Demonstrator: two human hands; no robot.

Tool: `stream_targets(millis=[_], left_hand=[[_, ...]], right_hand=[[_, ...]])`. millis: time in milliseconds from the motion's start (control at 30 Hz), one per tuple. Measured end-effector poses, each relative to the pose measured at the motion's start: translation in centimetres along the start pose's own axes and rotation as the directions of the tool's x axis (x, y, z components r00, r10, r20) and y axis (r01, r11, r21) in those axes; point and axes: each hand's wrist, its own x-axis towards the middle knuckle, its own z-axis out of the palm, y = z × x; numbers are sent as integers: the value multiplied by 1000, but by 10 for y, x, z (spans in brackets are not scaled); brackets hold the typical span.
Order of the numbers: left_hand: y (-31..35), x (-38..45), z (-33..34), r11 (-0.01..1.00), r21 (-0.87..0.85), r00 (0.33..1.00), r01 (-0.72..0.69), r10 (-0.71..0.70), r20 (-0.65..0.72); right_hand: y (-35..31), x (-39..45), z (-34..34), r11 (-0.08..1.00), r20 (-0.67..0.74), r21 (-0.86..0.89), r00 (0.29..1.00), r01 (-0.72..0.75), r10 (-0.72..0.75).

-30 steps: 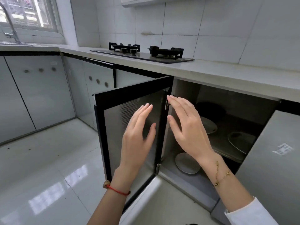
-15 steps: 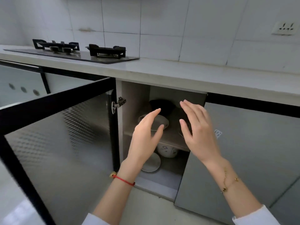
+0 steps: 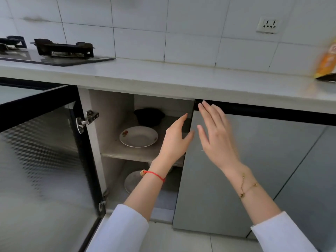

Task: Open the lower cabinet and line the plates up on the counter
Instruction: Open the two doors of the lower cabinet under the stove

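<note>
Reaching: left hand (image 3: pixel 175 142) and right hand (image 3: pixel 216 135), both spread wide, empty, frame centre.
Waiting: white plate (image 3: pixel 138 136) on shelf (image 3: pixel 131 155).
Risking: knocking plate against closed door (image 3: pixel 236 170).

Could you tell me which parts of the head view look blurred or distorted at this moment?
In the head view, the right hand and the orange packet at the right edge are motion-smeared; the open cabinet door is soft; the counter edge bows from the wide lens; the upper-shelf plate stays fairly sharp.
</note>
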Motion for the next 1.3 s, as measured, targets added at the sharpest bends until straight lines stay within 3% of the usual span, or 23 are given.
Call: stream_targets(millis=[500,800,1033,1300], left_hand=[[21,-32,-4,994,-20,994,-106,106,-19],[58,-97,-12,965,-100,969,-242,237,-65],[92,-134,-2,919,-172,934,-355,357,-21],[136,-167,41,817,-372,877,-440,479,15]], right_hand=[[-13,-18,-25,994,52,-108,999,6,0],[-32,-64,-79,999,-142,-5,989,36,-36],[-25,-114,-130,997,-183,-53,981,58,-67],[-6,-170,-183,1000,-251,15,967,-26,29]])
